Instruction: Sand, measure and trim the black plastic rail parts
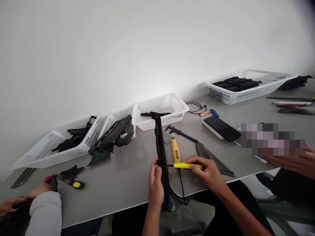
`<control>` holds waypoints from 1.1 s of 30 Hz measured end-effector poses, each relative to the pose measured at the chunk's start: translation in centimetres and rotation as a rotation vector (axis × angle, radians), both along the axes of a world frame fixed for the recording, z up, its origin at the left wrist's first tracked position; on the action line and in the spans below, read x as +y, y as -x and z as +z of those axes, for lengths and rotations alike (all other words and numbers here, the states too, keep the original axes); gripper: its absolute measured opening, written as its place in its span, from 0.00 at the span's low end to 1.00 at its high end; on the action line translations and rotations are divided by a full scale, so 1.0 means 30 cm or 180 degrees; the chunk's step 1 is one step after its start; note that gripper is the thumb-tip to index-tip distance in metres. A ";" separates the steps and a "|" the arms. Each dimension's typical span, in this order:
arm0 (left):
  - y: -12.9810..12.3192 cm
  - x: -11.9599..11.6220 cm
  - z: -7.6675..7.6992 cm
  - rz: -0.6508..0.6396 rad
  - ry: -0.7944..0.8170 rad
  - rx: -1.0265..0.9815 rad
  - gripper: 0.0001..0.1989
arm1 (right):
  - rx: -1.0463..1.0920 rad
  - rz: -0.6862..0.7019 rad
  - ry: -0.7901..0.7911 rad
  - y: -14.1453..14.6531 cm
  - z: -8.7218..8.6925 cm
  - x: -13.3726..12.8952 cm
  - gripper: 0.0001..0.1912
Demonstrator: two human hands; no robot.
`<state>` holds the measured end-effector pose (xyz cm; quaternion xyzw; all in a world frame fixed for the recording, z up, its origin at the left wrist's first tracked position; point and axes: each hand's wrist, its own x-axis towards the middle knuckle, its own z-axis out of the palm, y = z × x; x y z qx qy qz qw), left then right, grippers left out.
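Note:
My left hand (156,183) is closed around a long, narrow black plastic part (158,141). The part stands nearly upright at the table's front edge, its bent upper end in front of a white basket. My right hand (206,172) grips the ribbed yellow handle of a slim, thin-shafted tool (180,166). Its dark tip meets the part's side just above my left fingers; the exact kind of tool is unclear. Behind the handle lies a yellow corded power tool (175,149). A black caliper (183,133) rests farther back.
White baskets (162,123) with black parts line the wall; another basket (228,98) is at right. Dark parts (118,132) overhang one. A phone (221,127), dark cloth (213,159) and cable (194,106) lie rightward. Co-workers' hands (40,190) work at left and right (290,157).

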<state>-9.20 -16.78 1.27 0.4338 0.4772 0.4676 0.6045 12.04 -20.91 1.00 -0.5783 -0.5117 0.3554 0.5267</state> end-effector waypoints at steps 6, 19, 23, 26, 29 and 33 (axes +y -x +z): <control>0.001 0.010 0.001 -0.0452 0.0140 -0.0435 0.32 | -0.0010 -0.0247 -0.0105 -0.003 0.001 0.009 0.18; -0.007 0.007 0.017 -0.0160 -0.0065 -0.0237 0.37 | -0.0254 -0.0046 -0.0173 0.015 0.003 0.019 0.18; -0.004 0.008 0.009 -0.0134 -0.0068 -0.0157 0.37 | -0.0393 -0.0275 -0.0212 0.020 -0.017 0.020 0.20; 0.004 0.007 0.005 -0.0273 -0.0166 -0.0056 0.35 | -0.0438 -0.0465 -0.0226 0.015 -0.029 0.024 0.21; 0.008 0.008 0.004 -0.0504 -0.0170 -0.0053 0.37 | -0.0420 -0.0579 -0.0210 0.010 -0.039 0.032 0.22; 0.009 0.011 0.016 -0.0885 -0.0079 -0.0177 0.45 | -0.0358 -0.0633 -0.0231 0.009 -0.051 0.041 0.23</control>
